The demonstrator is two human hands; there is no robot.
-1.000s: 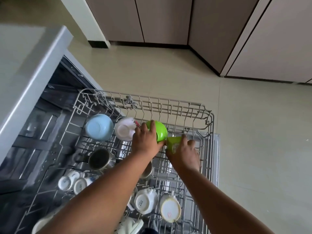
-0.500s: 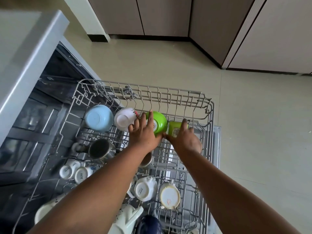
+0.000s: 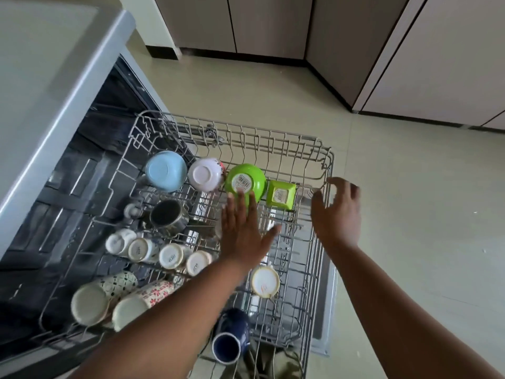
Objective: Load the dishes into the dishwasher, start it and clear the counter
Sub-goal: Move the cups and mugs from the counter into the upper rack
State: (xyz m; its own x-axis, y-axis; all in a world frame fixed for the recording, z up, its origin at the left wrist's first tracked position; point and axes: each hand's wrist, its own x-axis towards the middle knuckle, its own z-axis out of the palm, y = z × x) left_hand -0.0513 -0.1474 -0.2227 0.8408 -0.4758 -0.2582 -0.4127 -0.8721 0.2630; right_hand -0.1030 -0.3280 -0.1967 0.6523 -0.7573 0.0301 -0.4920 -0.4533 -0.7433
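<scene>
Nearest us, at 6 o'clock, a navy mug [image 3: 229, 343] lies in the pulled-out rack [image 3: 322, 242], cream cups beside it at 8. Our left hand [image 3: 243, 233] hovers mid-rack, fingers straight and spread, holding nothing, fingertips just short of the green bowl [image 3: 246, 180]. Our right hand [image 3: 337, 212] hangs loose and empty by the rack's rim at 2 o'clock. The green square dish [image 3: 281, 194] sits beside the bowl. Beyond: pale floor tiles [image 3: 410, 173] and cabinets [image 3: 270, 23]. The dishwasher's dark interior at 9 is hard to make out.
</scene>
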